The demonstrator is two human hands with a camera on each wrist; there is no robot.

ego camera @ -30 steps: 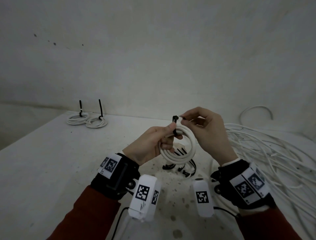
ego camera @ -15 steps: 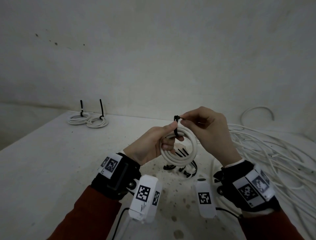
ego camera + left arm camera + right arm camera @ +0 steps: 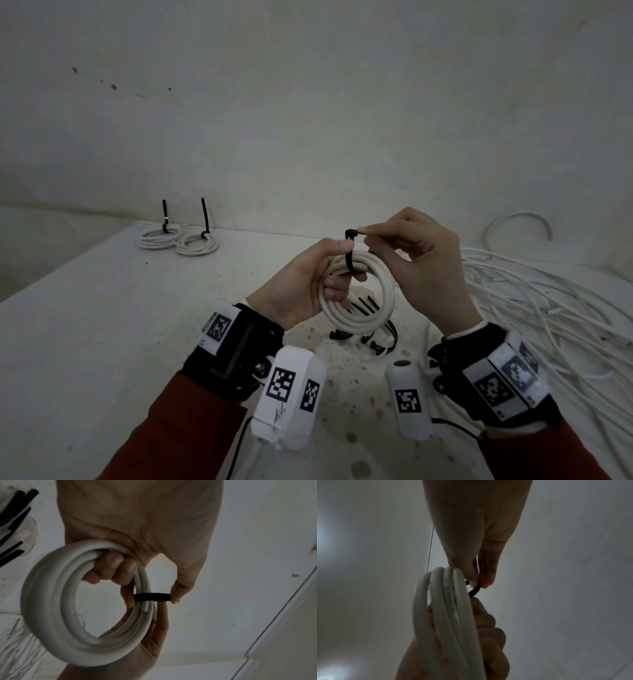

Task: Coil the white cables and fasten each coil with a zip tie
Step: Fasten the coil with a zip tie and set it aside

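A coil of white cable [image 3: 371,301] [image 3: 51,601] [image 3: 440,615] is held upright above the table between both hands. My left hand [image 3: 318,277] grips its left side, fingers curled through the ring, thumb pressed on top. A black zip tie [image 3: 350,255] [image 3: 151,597] [image 3: 475,590] wraps the top of the coil. My right hand [image 3: 387,240] pinches the tie's upper end between thumb and forefinger just above the coil.
Two tied coils [image 3: 178,240] with upright black tie tails lie at the table's far left. Loose black zip ties [image 3: 373,337] lie on the table under the held coil. A large tangle of loose white cable [image 3: 548,308] covers the right side. A wall stands behind.
The hands and coil have shifted slightly. The right hand now pinches the tie's bent upper end a little higher and further right than before.
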